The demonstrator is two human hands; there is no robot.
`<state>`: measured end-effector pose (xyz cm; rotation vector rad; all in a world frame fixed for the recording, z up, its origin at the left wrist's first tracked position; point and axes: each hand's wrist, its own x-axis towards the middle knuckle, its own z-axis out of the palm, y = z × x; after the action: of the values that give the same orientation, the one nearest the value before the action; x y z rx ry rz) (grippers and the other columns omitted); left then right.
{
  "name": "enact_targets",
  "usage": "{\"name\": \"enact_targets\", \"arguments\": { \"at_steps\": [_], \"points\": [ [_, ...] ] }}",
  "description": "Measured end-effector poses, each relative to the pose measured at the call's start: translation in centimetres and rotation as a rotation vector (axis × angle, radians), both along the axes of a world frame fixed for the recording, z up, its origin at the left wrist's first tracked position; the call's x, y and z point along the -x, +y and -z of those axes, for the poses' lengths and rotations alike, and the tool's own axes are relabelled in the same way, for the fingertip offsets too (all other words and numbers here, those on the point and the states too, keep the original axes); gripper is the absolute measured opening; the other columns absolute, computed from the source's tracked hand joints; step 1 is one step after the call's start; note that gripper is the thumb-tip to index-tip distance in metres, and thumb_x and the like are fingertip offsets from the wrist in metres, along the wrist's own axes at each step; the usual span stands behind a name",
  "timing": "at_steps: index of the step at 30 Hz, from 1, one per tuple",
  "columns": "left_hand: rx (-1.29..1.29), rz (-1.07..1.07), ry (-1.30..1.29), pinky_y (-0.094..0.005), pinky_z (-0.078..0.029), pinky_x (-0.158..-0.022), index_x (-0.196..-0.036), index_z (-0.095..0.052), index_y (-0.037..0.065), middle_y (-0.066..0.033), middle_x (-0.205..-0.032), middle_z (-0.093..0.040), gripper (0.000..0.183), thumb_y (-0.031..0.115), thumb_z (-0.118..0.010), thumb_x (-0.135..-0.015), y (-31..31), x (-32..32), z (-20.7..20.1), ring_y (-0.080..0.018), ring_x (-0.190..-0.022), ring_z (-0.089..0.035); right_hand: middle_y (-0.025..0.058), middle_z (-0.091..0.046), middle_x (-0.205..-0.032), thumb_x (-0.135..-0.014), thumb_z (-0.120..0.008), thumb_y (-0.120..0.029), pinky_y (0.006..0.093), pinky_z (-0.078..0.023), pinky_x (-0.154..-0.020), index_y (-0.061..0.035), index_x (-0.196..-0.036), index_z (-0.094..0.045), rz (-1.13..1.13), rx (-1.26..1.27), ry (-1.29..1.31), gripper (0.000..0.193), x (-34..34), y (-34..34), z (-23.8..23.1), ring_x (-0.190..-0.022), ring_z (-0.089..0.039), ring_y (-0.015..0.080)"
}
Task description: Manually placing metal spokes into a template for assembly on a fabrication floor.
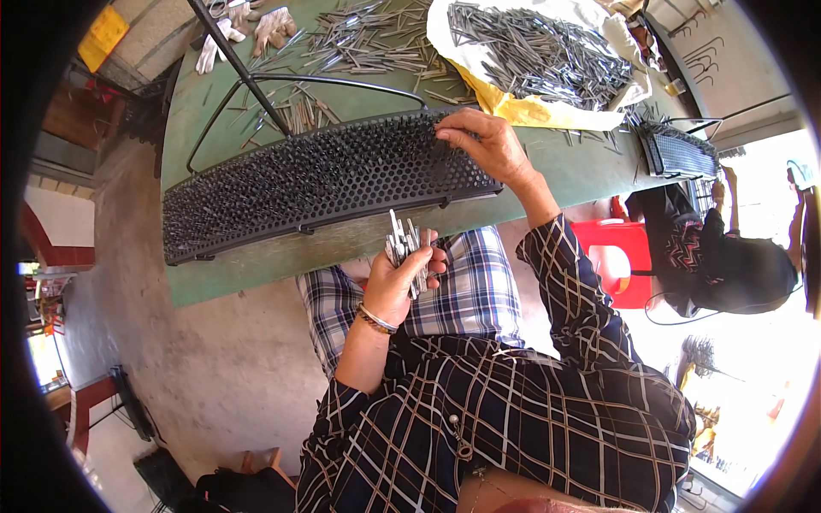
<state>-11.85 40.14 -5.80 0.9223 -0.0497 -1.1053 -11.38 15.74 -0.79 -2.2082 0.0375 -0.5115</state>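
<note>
Clamping a bundle of slim shiny metal sticks (399, 246) between thumb and fingers of the left hand (398, 278), before a long black round-holed rack (363, 184). Reaching to the rack's right end with the right hand (489, 144), with fingertips drawn together; cannot tell whether around a stick. Noting beyond, on a smooth green tabletop (581, 154), scattered grey sticks (368, 43) and a crumpled white-and-yellow sack (534, 111), heaped.

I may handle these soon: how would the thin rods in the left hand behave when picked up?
The rods look stiff, jutting straight above the left hand. Their shiny surfaces may make them slippery. They splay unevenly and appear loose, so would probably slide apart.
</note>
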Motion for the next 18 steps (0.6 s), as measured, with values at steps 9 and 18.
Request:
{"name": "enact_targets", "arguments": {
  "at_steps": [9,18],
  "points": [
    [-0.040,0.029,0.017,-0.0244,-0.049,-0.055,-0.115,-0.056,-0.001,-0.0092,-0.090,-0.065,0.030,0.014,-0.059,-0.089,0.0,0.1,-0.4,-0.0141,-0.074,-0.063,0.0070,-0.064,-0.086,-0.086,-0.063,-0.009,0.0261,-0.050,-0.065,-0.0003,-0.096,-0.065,-0.014,0.167,-0.091,0.014,-0.1,-0.4,0.5,-0.071,-0.062,0.0141],
    [-0.023,0.035,0.035,-0.0247,-0.050,-0.056,-0.116,-0.056,-0.001,-0.0092,-0.091,-0.065,0.030,0.013,-0.058,-0.090,0.1,0.0,-0.1,-0.0145,-0.075,-0.063,0.0065,-0.064,-0.085,-0.086,-0.063,-0.009,0.0249,-0.049,-0.064,-0.0003,-0.095,-0.066,0.067,0.089,-0.070,0.013,0.2,-0.2,1.0,-0.070,-0.061,0.0128]
  ]
}}
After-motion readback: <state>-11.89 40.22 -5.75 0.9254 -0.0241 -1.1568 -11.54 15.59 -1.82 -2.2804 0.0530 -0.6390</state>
